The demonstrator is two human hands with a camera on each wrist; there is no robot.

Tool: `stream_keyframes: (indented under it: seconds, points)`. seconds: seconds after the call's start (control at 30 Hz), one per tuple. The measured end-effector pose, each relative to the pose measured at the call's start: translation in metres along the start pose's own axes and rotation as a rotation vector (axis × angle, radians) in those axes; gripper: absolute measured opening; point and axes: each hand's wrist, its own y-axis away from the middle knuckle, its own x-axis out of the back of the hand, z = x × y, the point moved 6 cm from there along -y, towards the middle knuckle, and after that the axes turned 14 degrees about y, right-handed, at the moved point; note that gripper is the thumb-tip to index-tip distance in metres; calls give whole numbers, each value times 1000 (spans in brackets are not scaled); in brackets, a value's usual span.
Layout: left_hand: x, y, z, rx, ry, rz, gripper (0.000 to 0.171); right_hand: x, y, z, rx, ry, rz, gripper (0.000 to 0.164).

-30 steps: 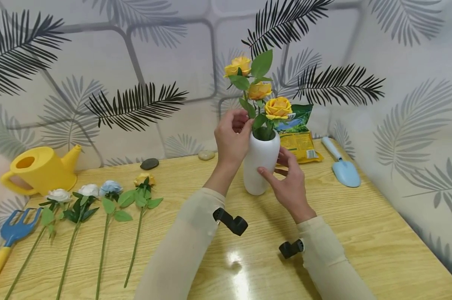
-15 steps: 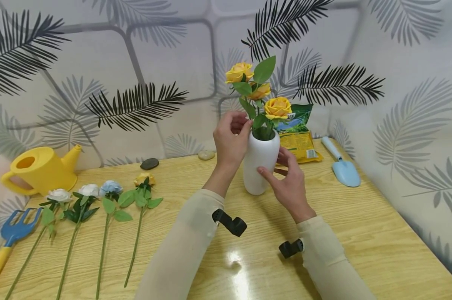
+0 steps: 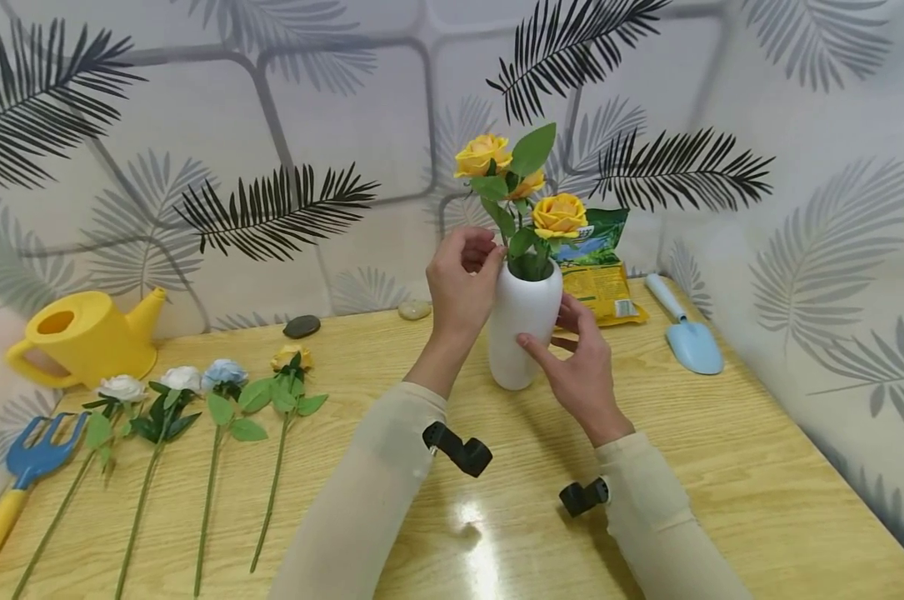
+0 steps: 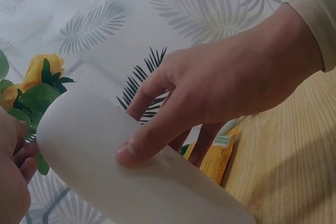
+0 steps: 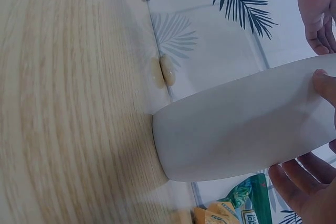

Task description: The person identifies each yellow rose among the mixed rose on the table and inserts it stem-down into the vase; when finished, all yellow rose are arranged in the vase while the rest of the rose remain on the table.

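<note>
A white vase (image 3: 513,333) stands upright on the wooden table (image 3: 526,533). In its mouth are three yellow roses: a tall left one (image 3: 483,156), a front one (image 3: 560,217), and one partly covered behind them. My left hand (image 3: 457,283) pinches the left rose's stem between thumb and fingers, right at the rim. Around the vase's right side curls my right hand (image 3: 582,367), thumb in front and fingers behind. The left wrist view shows that thumb (image 4: 128,155) lying on the white wall. In the right wrist view the vase base (image 5: 173,145) meets the tabletop.
On the left lie a yellow rose (image 3: 292,358), a blue rose (image 3: 224,375), two white roses and a blue hand fork (image 3: 42,454), near a yellow watering can (image 3: 95,337). Behind the vase leans a yellow-green packet (image 3: 601,287); a light blue trowel (image 3: 693,346) lies right. Two stones line the back edge.
The left rose has sunk lower into the vase, its bloom and leaves coming down. My left hand has shifted slightly downward at the rim; my right hand keeps its hold on the vase.
</note>
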Motion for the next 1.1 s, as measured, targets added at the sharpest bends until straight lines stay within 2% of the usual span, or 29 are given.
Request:
stream_keyframes:
  seconds: [0.33, 0.5, 0.67, 0.77, 0.87, 1.1]
  points:
    - [18, 7, -1, 40, 9, -2, 15, -4, -1, -1, 6, -21, 1, 76]
    - [37, 15, -3, 65, 7, 17, 16, -5, 0, -3, 7, -14, -6, 75]
    - [59, 30, -6, 86, 0, 25, 16, -3, 0, -2, 1, -10, 5, 75]
    - [78, 39, -6, 97, -17, 37, 17, -2, 0, -1, -1, -15, 12, 75]
    - [102, 46, -5, 116, -61, 70, 18, -1, -1, -1, -2, -17, 15, 75]
    - [168, 68, -4, 231, -168, 166, 17, -5, -1, 0, -15, -11, 6, 75]
